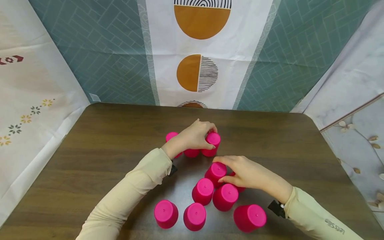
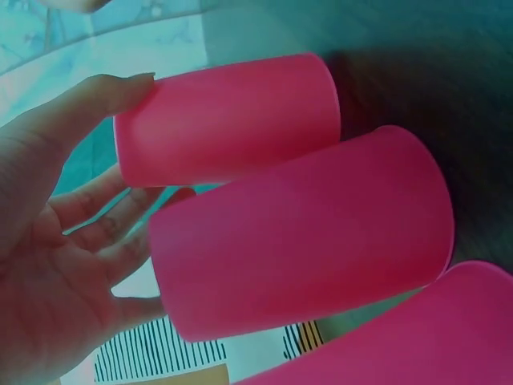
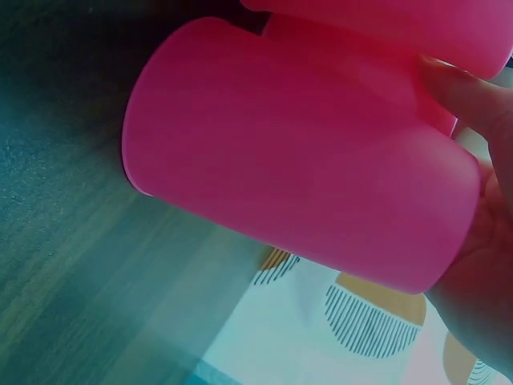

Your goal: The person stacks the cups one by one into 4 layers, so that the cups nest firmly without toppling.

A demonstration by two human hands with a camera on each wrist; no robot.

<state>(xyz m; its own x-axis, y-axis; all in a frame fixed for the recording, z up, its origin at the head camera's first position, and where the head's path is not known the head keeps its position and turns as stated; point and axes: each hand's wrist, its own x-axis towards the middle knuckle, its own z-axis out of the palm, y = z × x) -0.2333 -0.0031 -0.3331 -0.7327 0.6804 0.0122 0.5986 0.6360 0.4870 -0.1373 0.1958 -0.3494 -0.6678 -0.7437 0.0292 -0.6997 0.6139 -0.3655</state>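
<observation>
At the far left, a whitish cloth [image 1: 39, 83] with small printed flowers hangs beside the wooden table [image 1: 90, 150]. The left sleeve [image 1: 129, 186] of a person, cream in colour, reaches across the table top. Next to this sleeve, the near-left pink cup [image 1: 166, 214] stands upside down. Farther away is a back row of three pink cups: the left-end cup [image 1: 171, 135] is partly hidden by the left wrist, and the middle cup [image 1: 191, 153] shows only its lower part under the left hand [image 1: 196, 135]. This hand grasps the right-end cup [image 1: 211, 144] — thumb on one side, fingers on the other, near its closed end.

Nearer to the person stands the near-middle cup [image 1: 194, 216], and beyond it a close group of four. The group's left cup [image 1: 202, 191] is just beside the far cup [image 1: 215, 174], which the right hand [image 1: 249, 171] grasps between thumb and fingers. The front cup [image 1: 225, 197] stands close to them, and a mostly covered cup [image 1: 241, 189] is under the right hand. More to the right is the near-right cup [image 1: 250, 218] — whether upright or tilted, I cannot tell. Then come a black wrist device [image 1: 277, 209] and the cream right sleeve [image 1: 315, 213].
</observation>
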